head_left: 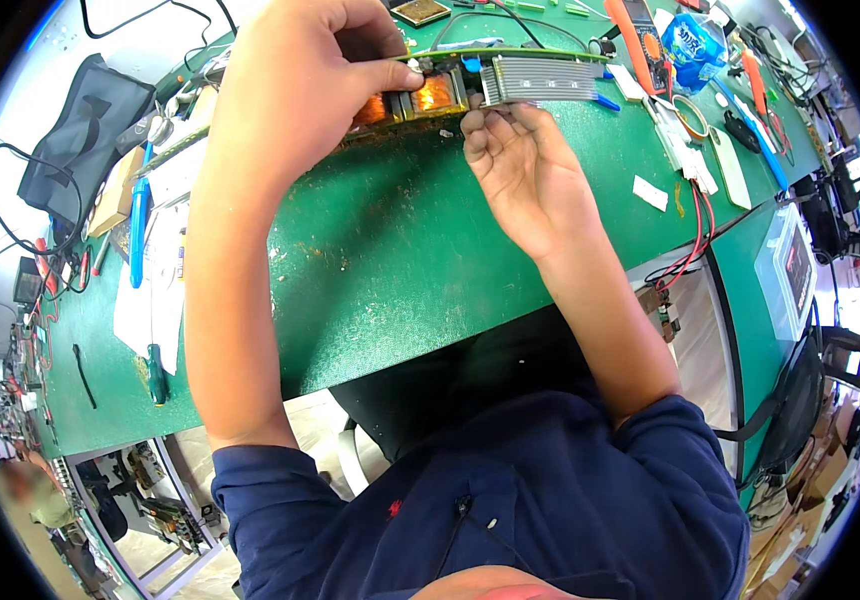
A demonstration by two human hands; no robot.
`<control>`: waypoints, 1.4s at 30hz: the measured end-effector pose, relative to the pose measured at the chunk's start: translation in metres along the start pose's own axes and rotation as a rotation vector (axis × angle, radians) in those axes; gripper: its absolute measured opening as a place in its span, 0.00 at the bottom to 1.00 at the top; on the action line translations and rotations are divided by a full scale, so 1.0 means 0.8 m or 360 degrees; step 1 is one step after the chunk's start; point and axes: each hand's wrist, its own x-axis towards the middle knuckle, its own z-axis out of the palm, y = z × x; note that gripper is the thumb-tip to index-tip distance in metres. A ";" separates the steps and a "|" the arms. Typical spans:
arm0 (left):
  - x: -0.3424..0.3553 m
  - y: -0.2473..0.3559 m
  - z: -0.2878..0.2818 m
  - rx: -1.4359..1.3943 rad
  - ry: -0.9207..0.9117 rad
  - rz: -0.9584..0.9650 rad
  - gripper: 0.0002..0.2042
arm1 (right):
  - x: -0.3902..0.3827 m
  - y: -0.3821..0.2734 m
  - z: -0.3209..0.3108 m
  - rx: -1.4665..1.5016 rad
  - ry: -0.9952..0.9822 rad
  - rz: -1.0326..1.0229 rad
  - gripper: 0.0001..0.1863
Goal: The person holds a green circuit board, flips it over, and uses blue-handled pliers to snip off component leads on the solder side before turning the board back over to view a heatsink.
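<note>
Left hand (305,85): closed over the left end of the circuit board (450,95), thumb pressed along its near edge beside the copper coils; the grip looks meant to steady the board on edge.
Right hand (520,165): palm turned up, fingertips curled against the board's underside just below the ribbed heat sink; it seems to prop that end rather than clamp it, fingers partly closed on the edge.
Circuit board: held between both hands, above the green bench mat (390,250), tilted so its component side faces the person.
Copper coils (415,98): two orange-wound parts, directly under the left thumb.
Heat sink (540,78): grey finned block, just above the right fingertips.
Blue-handled tool (138,230): lying on white papers, well to the left of the left forearm.
Green-handled screwdriver (156,372): near the bench's front edge, left of the left elbow.
Black bag (85,135): far left, beyond the papers.
Tape roll (691,117): right of the right hand, among white strips and cables.
Clear plastic box (788,270): far right, beside the right forearm.
</note>
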 end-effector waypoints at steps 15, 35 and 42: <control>-0.001 0.000 0.001 -0.0055 -0.0002 -0.0001 0.04 | -0.005 0.011 0.028 -0.0928 0.0359 -0.0513 0.08; -0.002 0.006 0.001 0.0066 0.0022 -0.0026 0.07 | -0.029 -0.033 0.001 -0.0835 0.0271 -0.0163 0.18; -0.002 0.015 0.006 -0.0062 -0.0011 -0.0222 0.05 | -0.071 -0.090 -0.009 -0.1685 0.0444 -0.0037 0.16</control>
